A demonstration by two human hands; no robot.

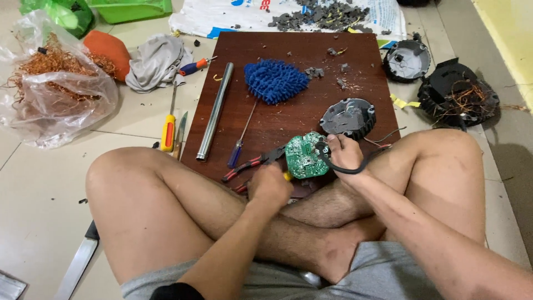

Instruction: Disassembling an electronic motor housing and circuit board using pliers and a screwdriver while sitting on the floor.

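Sitting cross-legged on a tiled floor (39,183), a person works over a dark wooden board (288,116). Right hand (345,151) fingers pinch a green circuit board (305,155); left hand (270,186) grips what is probably a yellow-handled tool.

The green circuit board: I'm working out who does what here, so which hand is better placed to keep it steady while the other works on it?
The right hand, probably: its fingers already grip the green circuit board at its edge, beside the black cable. The left hand is closed around a yellow-handled tool.
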